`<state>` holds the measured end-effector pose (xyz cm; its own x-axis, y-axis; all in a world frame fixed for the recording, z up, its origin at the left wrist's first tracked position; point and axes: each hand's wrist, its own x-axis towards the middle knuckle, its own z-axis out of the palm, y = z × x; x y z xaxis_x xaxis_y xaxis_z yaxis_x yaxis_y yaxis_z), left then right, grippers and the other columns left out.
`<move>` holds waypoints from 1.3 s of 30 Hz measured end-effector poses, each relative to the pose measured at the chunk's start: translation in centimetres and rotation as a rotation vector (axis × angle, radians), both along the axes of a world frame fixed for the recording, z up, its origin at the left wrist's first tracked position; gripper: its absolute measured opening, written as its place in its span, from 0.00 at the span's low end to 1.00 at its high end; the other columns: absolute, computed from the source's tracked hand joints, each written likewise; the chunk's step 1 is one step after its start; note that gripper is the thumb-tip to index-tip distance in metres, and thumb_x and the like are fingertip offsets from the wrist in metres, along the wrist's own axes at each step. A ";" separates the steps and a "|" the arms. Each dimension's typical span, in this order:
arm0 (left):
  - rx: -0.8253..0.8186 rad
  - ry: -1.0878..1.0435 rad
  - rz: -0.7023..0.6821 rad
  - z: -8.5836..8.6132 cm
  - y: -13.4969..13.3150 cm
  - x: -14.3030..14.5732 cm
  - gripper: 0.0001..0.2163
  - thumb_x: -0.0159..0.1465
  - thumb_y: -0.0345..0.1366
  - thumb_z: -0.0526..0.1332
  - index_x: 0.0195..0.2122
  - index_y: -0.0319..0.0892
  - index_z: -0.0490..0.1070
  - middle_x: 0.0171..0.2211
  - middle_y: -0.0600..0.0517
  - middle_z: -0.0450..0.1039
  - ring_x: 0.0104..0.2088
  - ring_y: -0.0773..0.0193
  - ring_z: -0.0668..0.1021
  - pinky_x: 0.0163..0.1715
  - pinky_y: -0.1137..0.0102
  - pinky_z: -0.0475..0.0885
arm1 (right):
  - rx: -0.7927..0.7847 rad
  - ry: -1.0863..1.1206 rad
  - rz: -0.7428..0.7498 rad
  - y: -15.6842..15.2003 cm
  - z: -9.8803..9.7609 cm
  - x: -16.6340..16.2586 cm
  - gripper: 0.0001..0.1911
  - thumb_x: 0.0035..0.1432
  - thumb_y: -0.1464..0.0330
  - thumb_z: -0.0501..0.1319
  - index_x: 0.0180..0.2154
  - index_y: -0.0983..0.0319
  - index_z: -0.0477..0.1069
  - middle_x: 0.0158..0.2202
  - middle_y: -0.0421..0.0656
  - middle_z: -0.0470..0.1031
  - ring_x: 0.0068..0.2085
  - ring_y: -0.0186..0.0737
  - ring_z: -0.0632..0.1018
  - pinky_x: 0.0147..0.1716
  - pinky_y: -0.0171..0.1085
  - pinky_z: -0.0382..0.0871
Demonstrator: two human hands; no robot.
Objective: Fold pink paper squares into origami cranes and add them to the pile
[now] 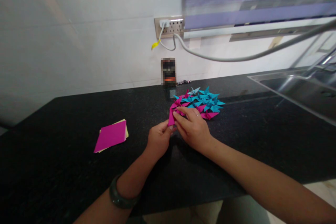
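Observation:
Between my two hands is a folded piece of pink origami paper (171,118), narrow and pointed, held above the dark countertop. My left hand (159,139) pinches its lower end between thumb and fingers. From the right, my right hand (193,127) closes its fingertips on the same piece; a ring is on one finger. Just behind the hands lies a pile of folded paper cranes, blue ones (210,99) and pink ones (209,115), with a paler blue crane (194,91) at the back. My right hand hides part of the pile.
A stack of square paper (111,135), pink on top with yellow below, lies on the counter (65,168) at left. A blurred-out upright object (168,71) leans at the wall beside a beaded string (184,82). A steel sink (301,84) is at right; a power socket (172,27) with cables is above.

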<state>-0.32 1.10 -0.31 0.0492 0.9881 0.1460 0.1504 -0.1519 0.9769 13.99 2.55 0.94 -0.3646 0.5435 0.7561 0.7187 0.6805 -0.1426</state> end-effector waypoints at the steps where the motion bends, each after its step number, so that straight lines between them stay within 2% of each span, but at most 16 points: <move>1: 0.009 0.028 -0.002 -0.1 0.0 -0.1 0.15 0.57 0.35 0.57 0.44 0.40 0.73 0.34 0.51 0.78 0.33 0.62 0.77 0.35 0.68 0.72 | -0.016 0.024 0.012 0.0 -0.1 0.0 0.14 0.57 0.71 0.54 0.44 0.63 0.71 0.45 0.51 0.71 0.45 0.46 0.69 0.41 0.44 0.69; 8: 0.065 0.261 0.035 -0.5 0.0 -0.5 0.15 0.57 0.34 0.56 0.45 0.43 0.73 0.37 0.50 0.78 0.36 0.59 0.77 0.37 0.67 0.71 | -0.183 0.283 0.085 0.5 -0.7 -0.2 0.10 0.54 0.75 0.56 0.38 0.65 0.73 0.36 0.49 0.71 0.40 0.42 0.71 0.40 0.42 0.69; 17: 0.032 0.180 0.028 0.0 -0.1 -0.2 0.15 0.57 0.34 0.56 0.44 0.41 0.74 0.33 0.51 0.78 0.32 0.61 0.77 0.32 0.69 0.71 | -0.055 0.140 0.026 0.2 -0.4 -0.1 0.14 0.56 0.72 0.55 0.44 0.64 0.72 0.41 0.50 0.72 0.42 0.44 0.70 0.40 0.43 0.68; 30: 0.020 0.176 0.025 -0.1 0.0 -0.2 0.15 0.57 0.35 0.56 0.45 0.41 0.73 0.33 0.51 0.78 0.33 0.61 0.77 0.34 0.68 0.71 | -0.137 0.165 0.047 0.4 -0.9 -0.2 0.15 0.55 0.73 0.55 0.44 0.65 0.71 0.40 0.50 0.71 0.43 0.44 0.70 0.42 0.44 0.68; 39: 0.034 0.141 0.017 -0.4 0.1 -0.2 0.14 0.58 0.35 0.56 0.44 0.41 0.74 0.32 0.51 0.78 0.33 0.61 0.78 0.34 0.69 0.71 | -0.096 0.143 0.042 0.2 -0.6 -0.2 0.14 0.57 0.72 0.54 0.44 0.61 0.72 0.41 0.50 0.71 0.43 0.44 0.70 0.39 0.43 0.69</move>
